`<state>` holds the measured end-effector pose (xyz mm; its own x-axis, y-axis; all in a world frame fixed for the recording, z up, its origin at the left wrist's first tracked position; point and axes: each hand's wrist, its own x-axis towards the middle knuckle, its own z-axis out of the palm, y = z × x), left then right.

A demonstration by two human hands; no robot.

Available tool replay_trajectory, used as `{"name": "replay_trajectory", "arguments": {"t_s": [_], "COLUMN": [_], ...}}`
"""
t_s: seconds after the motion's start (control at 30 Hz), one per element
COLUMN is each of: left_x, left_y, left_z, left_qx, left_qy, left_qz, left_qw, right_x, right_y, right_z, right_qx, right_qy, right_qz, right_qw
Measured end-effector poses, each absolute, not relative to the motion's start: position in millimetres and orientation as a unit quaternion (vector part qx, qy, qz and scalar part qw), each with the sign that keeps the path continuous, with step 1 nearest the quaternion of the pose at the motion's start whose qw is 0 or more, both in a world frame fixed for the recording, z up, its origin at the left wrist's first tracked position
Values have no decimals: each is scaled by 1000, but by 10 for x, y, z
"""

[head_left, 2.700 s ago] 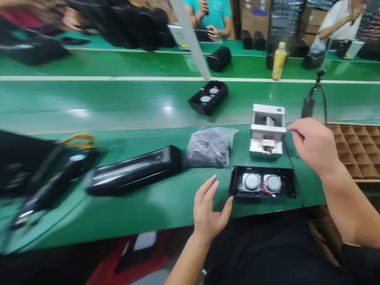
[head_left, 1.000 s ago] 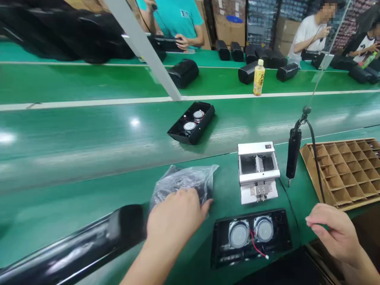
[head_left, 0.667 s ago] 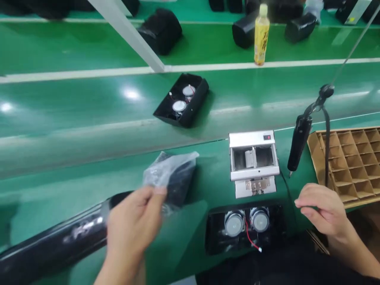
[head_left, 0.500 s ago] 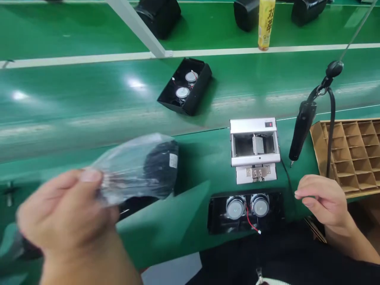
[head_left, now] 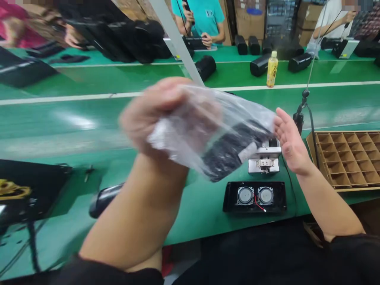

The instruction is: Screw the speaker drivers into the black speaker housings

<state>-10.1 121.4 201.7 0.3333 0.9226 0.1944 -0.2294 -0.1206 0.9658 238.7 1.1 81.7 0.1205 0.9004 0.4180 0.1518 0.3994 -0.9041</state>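
Crinkly clear plastic bag of small black parts is up above the green worktop, long axis left-right, loaded end sagging down-right, left hand clenched on its neck, right hand open and flat just beside it.

Left hand motion-blurred. Plastic bag contents a dark smear, unidentifiable. Bag covers top of silver machine. Black cylinder half behind forearm.

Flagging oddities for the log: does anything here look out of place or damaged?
Nothing looks damaged. One oddity: the red wire of the speaker panel lies loose, its end free near the front edge. The left hand holds up a plastic bag; the right hand is open beside it.
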Motion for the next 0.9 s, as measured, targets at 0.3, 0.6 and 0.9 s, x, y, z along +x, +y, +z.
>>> {"name": "replay_trajectory", "arguments": {"t_s": [0.3, 0.6, 0.9], "left_x": [984, 1251, 1586], "left_y": [828, 356, -392], "left_z": [1659, 970, 578], "left_qx": [443, 290, 251], "left_qy": [86, 129, 174], "left_qz": [352, 419, 391], "left_qw": [820, 851, 868], "right_x": [2835, 3241, 3613], "right_y": [-531, -695, -405], "right_z": [1141, 1422, 1868], "right_qx": [-526, -689, -773], "right_qy": [-629, -466, -571], "right_qz": [189, 142, 59], "right_qw": [540, 537, 270]}}
